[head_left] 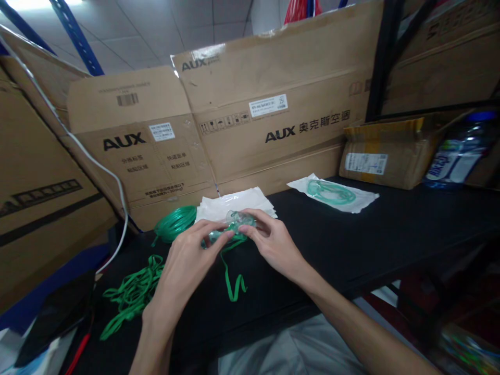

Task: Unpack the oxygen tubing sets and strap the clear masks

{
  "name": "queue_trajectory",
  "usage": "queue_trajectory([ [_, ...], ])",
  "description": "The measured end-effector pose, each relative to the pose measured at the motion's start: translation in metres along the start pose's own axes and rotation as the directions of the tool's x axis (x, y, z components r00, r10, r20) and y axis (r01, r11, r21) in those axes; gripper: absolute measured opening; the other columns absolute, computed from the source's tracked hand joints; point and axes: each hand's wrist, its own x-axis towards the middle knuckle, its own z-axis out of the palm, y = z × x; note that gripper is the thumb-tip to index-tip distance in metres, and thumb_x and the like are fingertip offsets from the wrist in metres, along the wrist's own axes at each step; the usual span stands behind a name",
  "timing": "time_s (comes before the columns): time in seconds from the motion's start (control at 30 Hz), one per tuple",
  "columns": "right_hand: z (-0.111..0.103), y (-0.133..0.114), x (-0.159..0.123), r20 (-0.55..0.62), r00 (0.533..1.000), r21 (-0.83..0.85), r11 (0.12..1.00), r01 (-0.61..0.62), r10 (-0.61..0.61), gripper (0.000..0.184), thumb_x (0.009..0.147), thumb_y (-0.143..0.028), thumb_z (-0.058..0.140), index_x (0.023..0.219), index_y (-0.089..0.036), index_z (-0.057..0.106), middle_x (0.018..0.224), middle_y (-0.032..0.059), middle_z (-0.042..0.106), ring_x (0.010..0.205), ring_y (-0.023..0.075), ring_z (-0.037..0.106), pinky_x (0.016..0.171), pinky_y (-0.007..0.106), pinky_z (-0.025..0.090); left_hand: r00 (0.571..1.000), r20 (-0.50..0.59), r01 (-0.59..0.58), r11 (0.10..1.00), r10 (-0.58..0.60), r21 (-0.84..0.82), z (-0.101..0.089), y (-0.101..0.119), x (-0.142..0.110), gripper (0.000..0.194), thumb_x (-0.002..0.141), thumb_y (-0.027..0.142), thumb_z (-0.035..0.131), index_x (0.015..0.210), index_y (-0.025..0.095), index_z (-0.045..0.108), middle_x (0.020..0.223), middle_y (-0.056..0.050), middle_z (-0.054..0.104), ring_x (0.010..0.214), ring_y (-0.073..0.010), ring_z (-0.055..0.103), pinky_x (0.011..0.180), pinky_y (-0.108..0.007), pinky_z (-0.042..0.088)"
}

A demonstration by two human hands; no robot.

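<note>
Both my hands grip a clear plastic mask (235,219), which looks like an oxygen or nebulizer mask, above the black table. My left hand (195,247) closes on its left side, with thumb and fingers pinching it. On the other side my right hand (269,239) holds it between thumb and fingers. A green elastic strap (230,281) hangs from the mask and curls on the tabletop. Left of my left hand lies a tangle of green straps (135,291). Behind it sits a coil of green tubing (175,223), beside a stack of white pouches (234,200).
A sealed pouch with coiled green tubing (332,194) lies at the back right of the black table (312,245). Large cardboard sheets (273,109) stand behind. A small carton (378,156) and a blue-capped bottle (457,151) are far right. A white cable (105,166) runs down the left.
</note>
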Motion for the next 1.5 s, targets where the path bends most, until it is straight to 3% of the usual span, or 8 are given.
queue_trajectory([
  [0.23, 0.002, -0.003, -0.003, 0.076, 0.997, -0.038, 0.999, 0.019, -0.016, 0.024, 0.087, -0.028, 0.067, 0.11, -0.02, 0.068, 0.116, 0.0051, 0.071, 0.109, 0.0207, 0.067, 0.097, 0.031, 0.052, 0.999, -0.004, -0.045, 0.998, 0.046, 0.031, 0.002, -0.001, 0.0, 0.028, 0.097, 0.044, 0.053, 0.092, 0.023, 0.072, 0.099, -0.003, 0.072, 0.084, -0.0194, 0.065, 0.083, -0.029, 0.045],
  [0.47, -0.017, 0.004, 0.006, -0.292, 0.955, -0.198, 0.98, -0.007, -0.052, 0.029, 0.089, -0.037, 0.064, 0.112, -0.019, 0.065, 0.106, 0.0076, 0.072, 0.095, 0.022, 0.068, 0.084, 0.032, 0.055, 0.999, 0.035, -0.007, 0.998, 0.005, 0.06, -0.012, -0.02, -0.001, 0.035, 0.095, 0.05, 0.052, 0.088, 0.023, 0.073, 0.097, -0.004, 0.073, 0.088, -0.0212, 0.067, 0.081, -0.029, 0.046],
  [0.63, -0.016, 0.002, 0.006, -0.215, 0.972, -0.213, 0.976, 0.048, -0.095, 0.028, 0.09, -0.038, 0.064, 0.111, -0.02, 0.065, 0.11, 0.0066, 0.071, 0.1, 0.0214, 0.067, 0.086, 0.03, 0.054, 0.992, 0.123, 0.024, 0.995, -0.012, -0.1, -0.014, -0.014, -0.002, 0.033, 0.089, 0.055, 0.06, 0.091, 0.026, 0.076, 0.098, -0.001, 0.076, 0.087, -0.0207, 0.068, 0.076, -0.026, 0.049],
  [0.83, -0.008, 0.001, 0.003, -0.164, 0.98, -0.234, 0.97, 0.071, -0.112, 0.027, 0.09, -0.036, 0.065, 0.112, -0.021, 0.067, 0.114, 0.0062, 0.071, 0.103, 0.021, 0.068, 0.088, 0.03, 0.053, 0.86, 0.501, 0.167, 0.981, -0.097, -0.097, -0.005, -0.013, -0.01, 0.033, 0.086, 0.056, 0.064, 0.1, 0.03, 0.078, 0.097, 0.0, 0.076, 0.088, -0.0202, 0.069, 0.078, -0.026, 0.05],
  [1.0, -0.006, -0.001, 0.001, -0.12, 0.984, -0.305, 0.948, 0.092, -0.134, 0.026, 0.091, -0.035, 0.066, 0.112, -0.021, 0.068, 0.116, 0.0066, 0.072, 0.106, 0.0219, 0.066, 0.093, 0.032, 0.051, 0.773, 0.625, 0.253, 0.956, -0.107, -0.149, 0.002, -0.012, -0.02, 0.057, 0.072, 0.059, 0.075, 0.119, 0.026, 0.072, 0.099, -0.004, 0.074, 0.084, -0.0203, 0.069, 0.074, -0.026, 0.051],
  [1.1, -0.005, -0.002, 0.0, -0.102, 0.985, -0.345, 0.934, 0.097, -0.14, 0.024, 0.09, -0.033, 0.066, 0.111, -0.021, 0.068, 0.116, 0.0068, 0.072, 0.105, 0.0222, 0.067, 0.095, 0.033, 0.05, 0.779, 0.619, 0.242, 0.958, -0.099, -0.151, 0.009, -0.012, -0.022, 0.062, 0.071, 0.053, 0.077, 0.126, 0.026, 0.066, 0.096, -0.002, 0.072, 0.083, -0.0191, 0.067, 0.072, -0.025, 0.049],
  [1.33, -0.005, 0.0, -0.002, -0.029, 0.989, -0.365, 0.923, 0.123, -0.144, 0.025, 0.09, -0.033, 0.067, 0.112, -0.021, 0.067, 0.115, 0.0067, 0.072, 0.106, 0.0228, 0.067, 0.097, 0.034, 0.049, 0.79, 0.597, 0.245, 0.964, -0.138, -0.101, 0.021, -0.004, -0.019, 0.023, 0.082, 0.043, 0.066, 0.085, 0.02, 0.07, 0.074, 0.001, 0.068, 0.067, -0.0165, 0.062, 0.061, -0.024, 0.042],
  [1.5, -0.006, 0.0, 0.0, -0.017, 0.988, -0.377, 0.916, 0.134, -0.152, 0.025, 0.09, -0.035, 0.067, 0.111, -0.022, 0.068, 0.115, 0.008, 0.072, 0.107, 0.0252, 0.067, 0.097, 0.038, 0.049, 0.864, 0.491, 0.208, 0.966, -0.107, -0.155, 0.002, 0.003, -0.017, 0.026, 0.085, 0.045, 0.063, 0.086, 0.019, 0.07, 0.074, 0.0, 0.069, 0.07, -0.0172, 0.064, 0.064, -0.024, 0.044],
])
